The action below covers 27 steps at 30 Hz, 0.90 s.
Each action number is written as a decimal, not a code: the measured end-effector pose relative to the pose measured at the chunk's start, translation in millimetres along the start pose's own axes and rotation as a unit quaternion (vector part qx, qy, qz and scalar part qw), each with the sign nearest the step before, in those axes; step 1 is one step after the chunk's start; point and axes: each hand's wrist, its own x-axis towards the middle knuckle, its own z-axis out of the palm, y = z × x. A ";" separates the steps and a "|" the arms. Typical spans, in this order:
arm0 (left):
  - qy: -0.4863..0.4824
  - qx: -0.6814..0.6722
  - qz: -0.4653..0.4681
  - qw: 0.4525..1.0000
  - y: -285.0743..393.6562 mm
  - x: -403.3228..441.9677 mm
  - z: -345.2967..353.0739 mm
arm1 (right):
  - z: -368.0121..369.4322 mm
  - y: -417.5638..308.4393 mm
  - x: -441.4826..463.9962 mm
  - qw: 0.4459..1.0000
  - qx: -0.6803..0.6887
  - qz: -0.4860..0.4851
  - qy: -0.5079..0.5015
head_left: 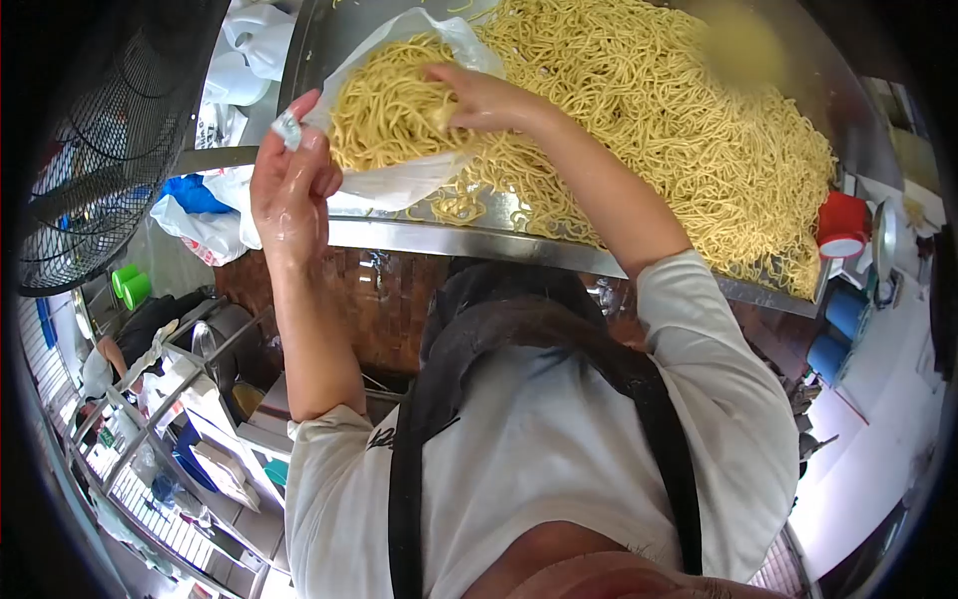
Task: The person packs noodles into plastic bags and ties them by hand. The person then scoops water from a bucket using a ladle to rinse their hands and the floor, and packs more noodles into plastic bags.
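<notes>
Watching through the head view. Translucent plastic bag [409, 185] lies mouth-open toward the left end of the steel surface [469, 238], a portion of yellow noodles [384, 115] in its opening; the big noodle heap [649, 110] spreads off to its right. Right hand [491, 100] reaches over the bagged portion, grip spread, index finger and thumb apart; I see no strands pinched between them. Left hand [291, 190] is at the bag's left edge, index finger raised with a white scrap [287, 130] against it, other fingers curled; whether they pinch the plastic, I can't tell. My judgement: gather strands inward with loose fingers, as squeezing would probably break them, and hold the bag's near edge up so none slip over.
</notes>
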 end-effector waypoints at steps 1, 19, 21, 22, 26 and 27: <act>0.007 -0.009 0.002 1.000 -3.2 -1.7 -7.0 | -11.6 0.0 -19.2 0.999 -0.030 0.023 0.012; -0.048 0.374 0.175 0.910 -127.6 92.4 95.3 | -54.3 -37.8 -9.7 0.828 0.332 0.041 0.450; -0.086 0.421 0.112 0.896 -122.4 86.2 89.4 | -67.2 -29.1 3.4 0.665 0.536 0.109 0.509; -0.105 0.445 0.080 0.886 -119.7 82.2 84.4 | -75.7 -19.3 0.9 0.635 0.594 0.083 0.486; -0.089 0.511 0.041 0.854 -124.5 72.1 39.2 | -148.8 21.5 -32.7 0.600 0.693 -0.144 0.374; -0.068 0.504 0.026 0.861 -127.4 72.6 24.4 | -172.2 30.9 -47.3 0.595 0.668 -0.120 0.431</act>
